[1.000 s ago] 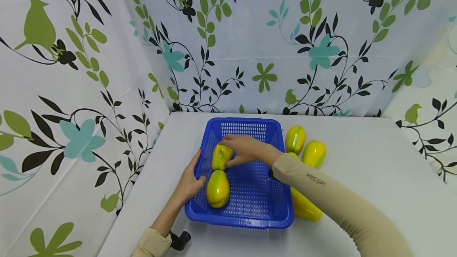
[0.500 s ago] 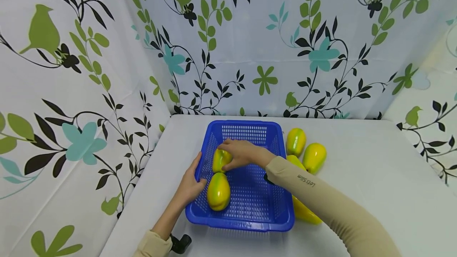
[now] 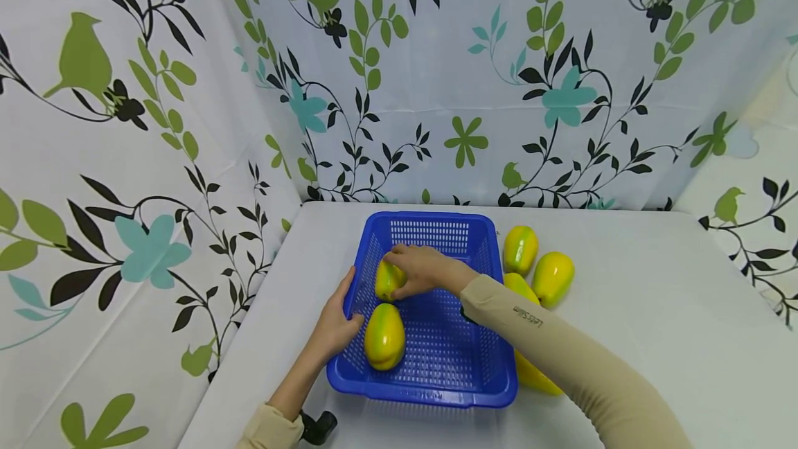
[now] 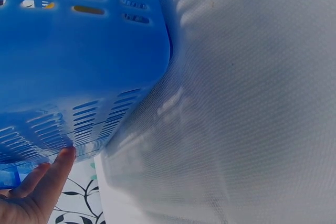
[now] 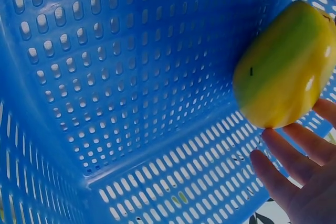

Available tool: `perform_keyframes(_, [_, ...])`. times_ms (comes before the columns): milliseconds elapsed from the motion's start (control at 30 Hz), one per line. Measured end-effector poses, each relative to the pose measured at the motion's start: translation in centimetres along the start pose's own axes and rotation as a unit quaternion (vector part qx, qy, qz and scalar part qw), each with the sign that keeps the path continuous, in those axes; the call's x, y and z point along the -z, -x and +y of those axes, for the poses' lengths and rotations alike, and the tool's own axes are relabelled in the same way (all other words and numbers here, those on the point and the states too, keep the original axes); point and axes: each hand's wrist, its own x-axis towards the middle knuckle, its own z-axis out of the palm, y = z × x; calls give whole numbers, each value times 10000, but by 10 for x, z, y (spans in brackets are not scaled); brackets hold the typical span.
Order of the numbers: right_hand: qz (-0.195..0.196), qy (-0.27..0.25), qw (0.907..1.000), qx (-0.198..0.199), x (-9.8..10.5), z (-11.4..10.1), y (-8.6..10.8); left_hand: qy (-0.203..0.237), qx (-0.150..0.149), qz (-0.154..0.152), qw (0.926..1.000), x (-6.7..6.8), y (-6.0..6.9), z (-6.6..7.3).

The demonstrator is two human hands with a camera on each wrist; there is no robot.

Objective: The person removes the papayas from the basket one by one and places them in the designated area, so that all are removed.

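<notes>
My left hand [image 3: 337, 324] grips the left rim of a blue perforated basket [image 3: 430, 395], thumb inside and fingers against the outer wall. In the left wrist view, fingertips [image 4: 65, 156] touch the slotted side. My right hand [image 3: 420, 270] reaches into the basket and holds a glossy yellow-green papaya-like fruit [image 3: 388, 281] near the left wall. Its fingers touch the end of that fruit [image 5: 286, 72] in the right wrist view; the thumb is hidden there. A second similar fruit [image 3: 384, 337] lies in the basket just nearer to me.
Right of the basket, two more such fruits [image 3: 520, 249] [image 3: 553, 278] lie on the white table [image 3: 654, 296]. Other yellow fruit [image 3: 535, 374] beside the basket is partly hidden by my right sleeve. A patterned curtain [image 3: 399, 89] hangs behind. A black strap piece [image 3: 319, 428] shows by my left wrist.
My right forearm has shifted slightly left and down, uncovering more of the fruit beside the basket. The right hand stays on the same fruit and covers more of it; the left hand keeps its grip.
</notes>
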Motion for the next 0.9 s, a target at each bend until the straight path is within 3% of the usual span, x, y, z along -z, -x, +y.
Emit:
perform_keyframes(300, [237,-67,9997,15,-7,4,-6,-71,-21,26,10000,0,0,1])
perform_keyframes(600, [102,-219,9995,-179,-12,3,-6,-107,-54,6,9999,-1,1,0])
perform_keyframes(900, [193,-161,9997,-45,-11,5,-7,-29,-53,-16,10000,0,0,0])
